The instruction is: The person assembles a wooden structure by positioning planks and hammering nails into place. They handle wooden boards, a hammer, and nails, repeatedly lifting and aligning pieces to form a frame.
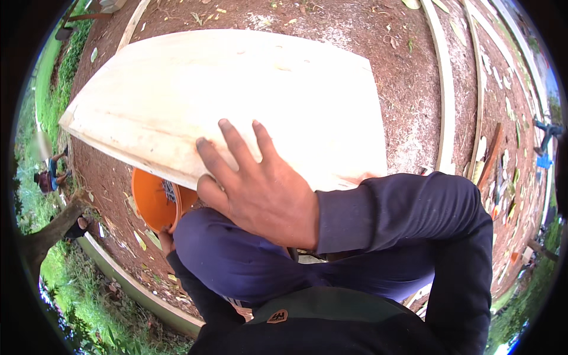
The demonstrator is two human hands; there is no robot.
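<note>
Fingers [236, 146] of the right hand [266, 204] spread apart over the board's [236, 77] near part. Board: pale, central, tapering left. Bucket [145, 204]: orange, near left, partly hidden by the board's edge. Left hand [166, 241]: at the bucket's near rim, mostly hidden; grip cannot be told. Grey pieces [170, 191]: inside the bucket, too small to identify.

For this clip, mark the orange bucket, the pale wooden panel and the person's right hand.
Orange bucket [151, 198]: head view, on its wall.
Pale wooden panel [231, 86]: head view, on its upper face.
Right hand [260, 200]: head view, on its back.
</note>
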